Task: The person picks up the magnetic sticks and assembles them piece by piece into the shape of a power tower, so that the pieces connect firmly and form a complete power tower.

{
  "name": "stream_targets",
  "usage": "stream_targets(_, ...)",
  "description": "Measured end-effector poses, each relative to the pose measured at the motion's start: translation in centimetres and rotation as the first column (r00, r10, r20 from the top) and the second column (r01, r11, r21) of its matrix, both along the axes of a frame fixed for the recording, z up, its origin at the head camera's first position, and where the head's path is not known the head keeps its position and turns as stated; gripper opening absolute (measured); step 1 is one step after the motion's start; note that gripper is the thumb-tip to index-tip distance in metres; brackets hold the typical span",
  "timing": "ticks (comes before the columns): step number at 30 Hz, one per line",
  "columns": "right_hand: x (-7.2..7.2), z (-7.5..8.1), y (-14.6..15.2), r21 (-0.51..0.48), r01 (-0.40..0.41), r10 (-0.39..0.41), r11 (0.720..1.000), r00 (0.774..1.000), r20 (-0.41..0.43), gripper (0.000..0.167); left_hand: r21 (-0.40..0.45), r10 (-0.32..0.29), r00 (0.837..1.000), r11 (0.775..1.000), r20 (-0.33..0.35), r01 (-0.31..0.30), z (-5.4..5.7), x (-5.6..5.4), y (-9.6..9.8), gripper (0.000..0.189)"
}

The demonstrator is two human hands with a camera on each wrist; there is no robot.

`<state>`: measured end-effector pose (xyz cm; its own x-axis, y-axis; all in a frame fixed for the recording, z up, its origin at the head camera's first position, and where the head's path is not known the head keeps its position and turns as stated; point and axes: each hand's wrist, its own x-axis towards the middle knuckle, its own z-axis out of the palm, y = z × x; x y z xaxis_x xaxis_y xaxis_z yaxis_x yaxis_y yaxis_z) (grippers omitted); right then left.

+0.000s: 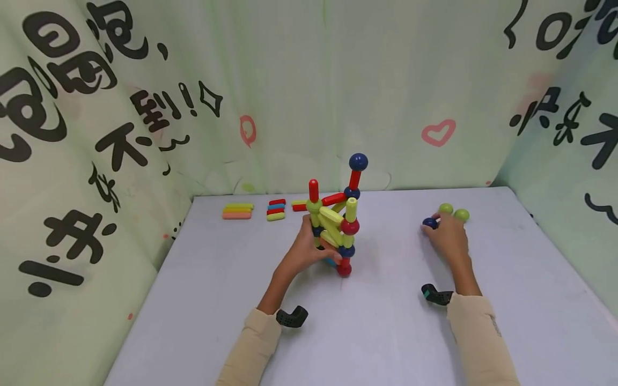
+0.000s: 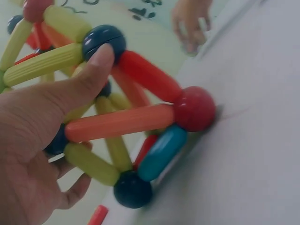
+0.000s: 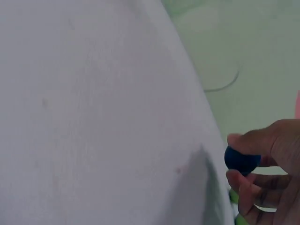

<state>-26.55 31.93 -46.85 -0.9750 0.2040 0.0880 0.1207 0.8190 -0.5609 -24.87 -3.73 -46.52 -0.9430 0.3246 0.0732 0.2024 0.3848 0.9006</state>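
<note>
A tall structure of coloured rods and balls [image 1: 333, 220] stands at the middle of the table. My left hand [image 1: 303, 247] holds its lower left side. In the left wrist view, the thumb presses on a dark blue ball [image 2: 104, 42], beside an orange rod [image 2: 119, 123] and a red ball [image 2: 194, 108]. At the right of the table, my right hand [image 1: 451, 238] pinches a loose blue ball [image 3: 240, 161] between thumb and fingers. Two light green balls [image 1: 462, 215] lie right by that hand's knuckles and fingers.
Toward the back left, short rods lie in small rows: a yellow and orange group [image 1: 237, 213], a red, blue and green group [image 1: 276, 210], and more rods [image 1: 299, 207] behind the structure. A printed curtain [image 1: 338, 96] surrounds the white table [image 1: 376, 332].
</note>
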Motion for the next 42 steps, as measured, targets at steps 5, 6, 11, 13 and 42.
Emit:
stream_targets(5,1.1,4.0,-3.2,-0.182,-0.184,0.155,0.966,0.974,-0.165,0.054,-0.007,0.147,0.989,0.989,-0.031,-0.147,-0.9,1.4,1.9,0.102)
stream_targets(6,1.4,5.0,-4.0,-0.233,-0.224,0.177,0.946,0.963,-0.205,0.053,-0.014,0.181,0.982,0.983,-0.049,-0.182,-1.0,1.8,2.4,0.102)
stream_targets(11,3.4,9.4,-7.7,-0.461,-0.436,0.221,0.773,0.866,-0.449,0.041,-0.077,0.338,0.923,0.931,-0.185,-0.357,-1.2,3.7,4.8,0.1)
stream_targets(13,4.0,10.7,-8.8,-0.489,-0.529,0.24,0.694,0.81,-0.535,0.039,-0.087,0.391,0.894,0.905,-0.221,-0.417,-1.2,4.2,5.6,0.099)
stream_targets(42,-0.2,3.5,-0.6,-0.483,-0.048,-0.178,0.874,0.895,-0.41,0.035,0.1,0.341,0.842,0.939,-0.418,-0.33,-1.1,3.7,4.8,0.056)
